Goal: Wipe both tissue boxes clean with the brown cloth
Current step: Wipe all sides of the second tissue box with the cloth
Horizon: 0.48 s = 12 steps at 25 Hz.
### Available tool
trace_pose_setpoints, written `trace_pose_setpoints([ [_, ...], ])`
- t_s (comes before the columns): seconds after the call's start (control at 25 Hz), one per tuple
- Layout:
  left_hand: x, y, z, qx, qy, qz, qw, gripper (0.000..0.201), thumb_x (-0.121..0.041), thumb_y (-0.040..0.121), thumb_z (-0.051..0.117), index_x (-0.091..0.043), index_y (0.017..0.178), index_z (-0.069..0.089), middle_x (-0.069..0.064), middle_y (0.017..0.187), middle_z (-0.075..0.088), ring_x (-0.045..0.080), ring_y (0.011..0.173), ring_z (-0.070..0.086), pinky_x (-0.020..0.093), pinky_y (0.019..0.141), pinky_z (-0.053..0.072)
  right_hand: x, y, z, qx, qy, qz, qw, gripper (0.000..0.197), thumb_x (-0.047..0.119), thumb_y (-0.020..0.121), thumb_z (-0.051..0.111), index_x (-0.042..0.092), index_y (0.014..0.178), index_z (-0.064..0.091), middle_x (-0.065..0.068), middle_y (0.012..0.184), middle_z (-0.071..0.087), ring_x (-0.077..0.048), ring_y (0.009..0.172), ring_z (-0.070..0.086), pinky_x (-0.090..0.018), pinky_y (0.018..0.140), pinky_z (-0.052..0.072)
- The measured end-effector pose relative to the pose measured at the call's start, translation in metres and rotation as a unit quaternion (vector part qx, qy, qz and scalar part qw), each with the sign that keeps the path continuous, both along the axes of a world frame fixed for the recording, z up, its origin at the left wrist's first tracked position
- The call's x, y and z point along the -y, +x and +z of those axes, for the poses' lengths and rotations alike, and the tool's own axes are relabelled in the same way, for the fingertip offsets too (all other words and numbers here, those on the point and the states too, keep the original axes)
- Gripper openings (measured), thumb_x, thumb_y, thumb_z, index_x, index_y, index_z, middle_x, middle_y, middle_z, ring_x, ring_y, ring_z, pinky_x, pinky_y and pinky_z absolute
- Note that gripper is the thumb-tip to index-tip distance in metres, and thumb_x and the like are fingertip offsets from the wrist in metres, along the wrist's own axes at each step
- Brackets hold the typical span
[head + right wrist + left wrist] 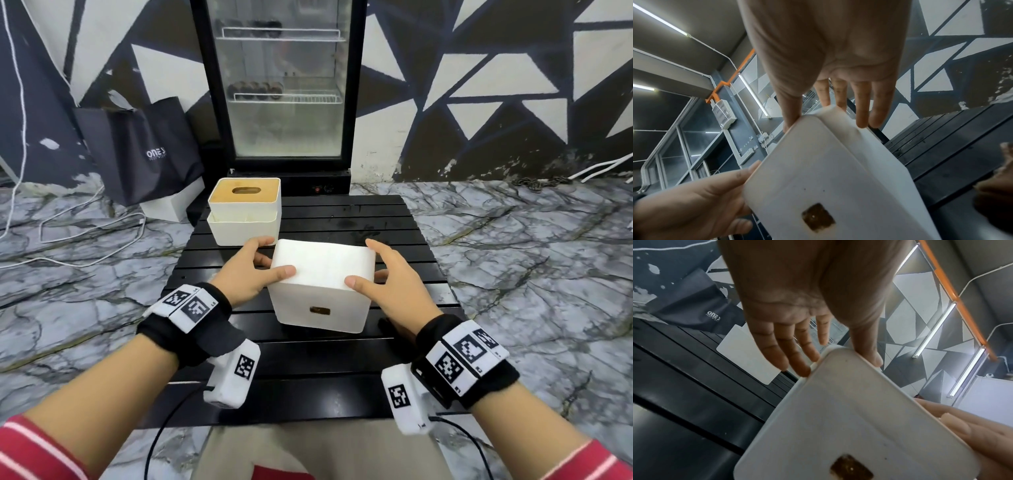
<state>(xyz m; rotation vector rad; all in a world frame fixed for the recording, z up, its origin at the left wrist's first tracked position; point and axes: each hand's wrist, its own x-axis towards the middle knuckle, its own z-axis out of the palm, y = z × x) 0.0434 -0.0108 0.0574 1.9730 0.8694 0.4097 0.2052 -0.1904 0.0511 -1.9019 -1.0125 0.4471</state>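
Both hands are holding the nearer tissue box (pixel 320 284) between them, tipped so that a plain white face is looking up and the face with the small brown-lined slot is turned toward the person. The left hand (pixel 251 270) is gripping the box's left side, its thumb lying over the near upper edge and its fingers (pixel 795 358) reaching along the side wall. The right hand (pixel 394 287) is mirroring it on the right side, thumb on the upper edge, fingers spread down the far wall. The second tissue box (pixel 245 212), with its wooden lid, is standing just beyond the left hand's fingertips on the black slatted table (pixel 359 219).

Neither hand is holding a cloth. A brown, textured thing at the edge of the right wrist view, beside and behind the right hand, may be the brown cloth (pixel 996 191), though I cannot tell for certain. By my reading, the step in hand is turning or repositioning this box rather than wiping it. The next move is calling for one hand to steady the box while the other is freeing itself to fetch the cloth and rub the exposed face
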Motion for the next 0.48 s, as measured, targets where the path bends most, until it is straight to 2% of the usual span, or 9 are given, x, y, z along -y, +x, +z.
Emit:
trace_pose_setpoints([
  [0.16,-0.002,-0.014,0.0,-0.034,-0.022,-0.059,0.997,0.086,-0.033,0.073,0.078,-0.029,0.143,0.028,-0.005,0.1,0.053,0.01,0.081,0.055,0.022,0.061,0.047,0.009,-0.001,-0.004,-0.028,-0.023,0.032,0.999,0.089,0.038,0.071,0.074,0.03,0.142,0.022,0.008,0.142,0.029,-0.014,0.121,0.042,-0.03,0.1,0.038],
  [0.28,-0.002,-0.024,0.0,-0.061,-0.071,-0.098,0.991,0.126,-0.054,0.038,0.085,-0.042,0.142,0.014,-0.002,0.111,0.056,0.016,0.091,0.06,0.024,0.059,0.052,0.012,0.0,-0.008,-0.046,-0.052,0.064,0.996,0.106,0.04,0.061,0.08,0.035,0.143,0.012,0.01,0.145,0.031,-0.014,0.124,0.044,-0.033,0.104,0.039],
  [0.32,-0.001,-0.027,0.0,-0.072,-0.081,-0.112,0.988,0.133,-0.053,0.035,0.082,-0.044,0.142,0.006,-0.002,0.114,0.058,0.018,0.097,0.061,0.024,0.06,0.053,0.013,0.0,-0.008,-0.06,-0.063,0.078,0.993,0.11,0.038,0.06,0.081,0.037,0.143,0.008,0.01,0.142,0.035,-0.012,0.121,0.047,-0.028,0.099,0.043],
  [0.4,0.002,-0.031,-0.003,-0.094,-0.083,-0.143,0.982,0.136,-0.05,0.038,0.08,-0.044,0.143,-0.005,0.0,0.121,0.059,0.02,0.104,0.061,0.023,0.064,0.054,0.018,-0.003,-0.008,-0.104,-0.084,0.111,0.985,0.114,0.027,0.063,0.082,0.039,0.142,0.002,0.008,0.132,0.045,-0.009,0.112,0.053,-0.015,0.082,0.049],
  [0.48,0.005,-0.035,-0.004,-0.102,-0.07,-0.16,0.979,0.132,-0.051,0.039,0.08,-0.044,0.144,0.001,0.001,0.123,0.057,0.015,0.094,0.063,0.022,0.065,0.052,0.022,-0.007,-0.008,-0.12,-0.085,0.129,0.981,0.111,0.018,0.063,0.082,0.039,0.141,0.006,0.004,0.125,0.05,-0.011,0.109,0.055,-0.013,0.073,0.051],
])
